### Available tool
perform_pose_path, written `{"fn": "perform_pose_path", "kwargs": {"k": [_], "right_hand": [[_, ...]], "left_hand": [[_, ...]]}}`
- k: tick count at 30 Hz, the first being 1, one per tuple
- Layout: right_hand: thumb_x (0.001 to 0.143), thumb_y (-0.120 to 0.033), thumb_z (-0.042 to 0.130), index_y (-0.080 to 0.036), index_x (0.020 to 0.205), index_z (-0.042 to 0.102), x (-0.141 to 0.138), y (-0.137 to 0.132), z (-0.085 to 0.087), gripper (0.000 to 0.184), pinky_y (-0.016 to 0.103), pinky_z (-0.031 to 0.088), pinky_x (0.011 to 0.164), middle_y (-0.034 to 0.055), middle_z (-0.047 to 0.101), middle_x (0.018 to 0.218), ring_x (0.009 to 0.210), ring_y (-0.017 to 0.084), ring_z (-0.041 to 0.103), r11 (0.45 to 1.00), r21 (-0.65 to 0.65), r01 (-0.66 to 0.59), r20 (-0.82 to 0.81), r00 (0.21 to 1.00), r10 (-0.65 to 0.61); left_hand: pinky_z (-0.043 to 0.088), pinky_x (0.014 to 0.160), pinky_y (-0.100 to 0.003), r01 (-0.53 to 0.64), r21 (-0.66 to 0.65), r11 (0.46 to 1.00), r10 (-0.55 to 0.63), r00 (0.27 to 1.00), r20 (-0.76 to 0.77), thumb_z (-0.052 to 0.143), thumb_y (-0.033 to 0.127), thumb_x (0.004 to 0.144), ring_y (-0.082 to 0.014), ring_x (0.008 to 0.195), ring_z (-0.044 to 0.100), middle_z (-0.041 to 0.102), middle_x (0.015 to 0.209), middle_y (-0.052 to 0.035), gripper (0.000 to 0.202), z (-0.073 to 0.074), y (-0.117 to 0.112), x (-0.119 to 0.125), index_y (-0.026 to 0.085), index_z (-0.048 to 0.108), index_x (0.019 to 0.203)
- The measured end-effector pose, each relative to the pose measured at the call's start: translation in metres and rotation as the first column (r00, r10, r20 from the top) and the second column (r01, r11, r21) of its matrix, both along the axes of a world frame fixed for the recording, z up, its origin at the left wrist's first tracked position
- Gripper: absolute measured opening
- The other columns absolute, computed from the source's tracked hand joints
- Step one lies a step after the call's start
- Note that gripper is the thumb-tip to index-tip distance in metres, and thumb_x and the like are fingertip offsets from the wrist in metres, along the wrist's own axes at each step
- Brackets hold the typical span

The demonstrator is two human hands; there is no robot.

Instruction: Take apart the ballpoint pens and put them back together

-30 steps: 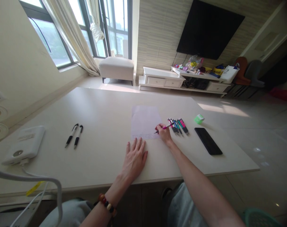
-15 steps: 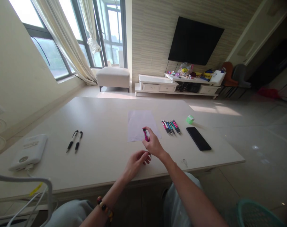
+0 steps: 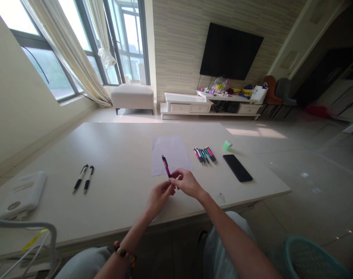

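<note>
Over the near half of the pale table [image 3: 115, 155], my left hand [image 3: 160, 198] and my right hand [image 3: 186, 183] meet at the lower end of a magenta pen [image 3: 166, 166]. Fingers of both hands close around that end and hide it, while the pen's upper part tilts up and to the left. Just beyond the pen's top lies a sheet of white paper [image 3: 171, 154]. To the right is a fanned row of several multicoloured pens [image 3: 204, 155]. A black phone [image 3: 237, 167] lies face down or dark beyond that row, and a pair of black pens [image 3: 83, 179] lies far left.
A small green block [image 3: 227, 145] stands near the table's far right edge, and a small clear item [image 3: 222, 197] lies near its front edge. A white flat device [image 3: 21, 190] sits at the left. A teal basket [image 3: 310, 259] stands on the floor at lower right.
My left hand has risen and closed in on the pen, which now tilts leftward between both hands. The whole view has drifted slightly, with the table lower and things shifted left.
</note>
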State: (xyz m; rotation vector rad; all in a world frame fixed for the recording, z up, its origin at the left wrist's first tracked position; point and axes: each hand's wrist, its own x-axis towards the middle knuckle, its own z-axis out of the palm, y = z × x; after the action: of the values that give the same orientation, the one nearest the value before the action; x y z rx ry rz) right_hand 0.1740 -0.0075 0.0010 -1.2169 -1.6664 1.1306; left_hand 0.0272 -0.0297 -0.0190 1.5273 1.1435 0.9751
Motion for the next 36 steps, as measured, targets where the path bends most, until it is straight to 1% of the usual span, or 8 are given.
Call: {"fn": "perform_pose_path", "kwargs": {"k": [3,6,11,14,25,29,32,36], "right_hand": [[0.072,-0.031,0.061,-0.014,0.083,0.063,0.006,0.012,-0.006,0.020,0.022,0.045,0.047,0.0032,0.065,0.072,0.051,0.011,0.057,0.999,-0.005,0.037,0.003,0.999,-0.037],[0.074,-0.032,0.059,-0.014,0.086,0.066,0.035,0.037,-0.009,0.023,0.025,0.047,0.054,0.0059,0.068,0.077,0.056,0.013,0.058,0.967,0.121,0.224,0.114,0.965,-0.238],[0.077,-0.026,0.054,-0.015,0.089,0.070,0.111,0.076,-0.019,0.023,0.031,0.046,0.073,0.0130,0.069,0.088,0.080,0.022,0.062,0.735,0.394,0.552,0.420,0.604,-0.678],[0.077,-0.024,0.053,-0.013,0.090,0.071,0.138,0.082,-0.032,0.025,0.030,0.045,0.072,0.0144,0.069,0.088,0.082,0.023,0.063,0.702,0.406,0.585,0.522,0.482,-0.704],[0.076,-0.027,0.052,-0.016,0.085,0.072,0.146,0.081,-0.052,0.024,0.027,0.042,0.063,0.0127,0.069,0.084,0.076,0.022,0.062,0.669,0.428,0.608,0.548,0.414,-0.726],[0.077,-0.029,0.049,-0.014,0.084,0.072,0.145,0.081,-0.050,0.029,0.028,0.042,0.064,0.0150,0.067,0.083,0.075,0.022,0.061,0.650,0.448,0.614,0.524,0.409,-0.747],[0.079,-0.030,0.045,-0.012,0.085,0.072,0.141,0.080,-0.044,0.033,0.030,0.042,0.068,0.0167,0.067,0.083,0.076,0.023,0.060,0.648,0.454,0.612,0.499,0.428,-0.754],[0.079,-0.033,0.044,-0.012,0.085,0.071,0.135,0.076,-0.038,0.035,0.032,0.041,0.071,0.0168,0.067,0.085,0.076,0.024,0.058,0.637,0.494,0.592,0.435,0.466,-0.770]], "left_hand": [[0.050,0.064,-0.028,0.004,-0.030,1.000,-0.004,1.000,0.003,0.052,0.050,0.078,-0.0163,0.066,0.062,0.066,0.070,-0.0047,0.036,-0.005,0.000,0.005,0.016,0.063,0.081],[0.051,0.067,-0.029,-0.002,-0.068,0.998,0.003,1.000,0.012,0.054,0.049,0.077,-0.0171,0.069,0.063,0.067,0.076,-0.0059,0.037,-0.008,-0.001,0.006,0.016,0.062,0.089],[0.050,0.072,-0.030,0.026,-0.077,0.997,-0.026,1.000,0.003,0.053,0.046,0.078,-0.0158,0.070,0.062,0.065,0.075,-0.0033,0.033,-0.007,-0.008,-0.001,0.018,0.059,0.094],[0.049,0.073,-0.030,0.037,-0.082,0.996,-0.036,0.999,0.006,0.052,0.045,0.079,-0.0158,0.070,0.062,0.064,0.075,-0.0029,0.032,-0.007,-0.011,-0.004,0.018,0.059,0.095],[0.049,0.072,-0.029,0.040,-0.077,0.996,-0.038,0.999,0.032,0.050,0.045,0.080,-0.0159,0.072,0.062,0.065,0.076,-0.0026,0.032,-0.011,-0.011,-0.002,0.019,0.059,0.095],[0.046,0.062,-0.025,-0.028,0.001,1.000,0.028,0.994,-0.110,0.047,0.046,0.082,-0.0143,0.062,0.060,0.066,0.072,-0.0018,0.031,0.001,-0.010,-0.013,0.019,0.061,0.090],[0.044,0.061,-0.025,-0.213,0.182,0.960,0.268,0.886,-0.378,0.046,0.046,0.082,-0.0152,0.061,0.059,0.066,0.070,-0.0018,0.031,0.018,0.002,-0.052,0.021,0.063,0.082],[0.044,0.069,-0.029,-0.480,0.387,0.787,0.604,0.475,-0.639,0.047,0.045,0.081,-0.0208,0.071,0.062,0.069,0.078,-0.0058,0.031,0.036,0.019,-0.140,0.020,0.063,0.091]]}}
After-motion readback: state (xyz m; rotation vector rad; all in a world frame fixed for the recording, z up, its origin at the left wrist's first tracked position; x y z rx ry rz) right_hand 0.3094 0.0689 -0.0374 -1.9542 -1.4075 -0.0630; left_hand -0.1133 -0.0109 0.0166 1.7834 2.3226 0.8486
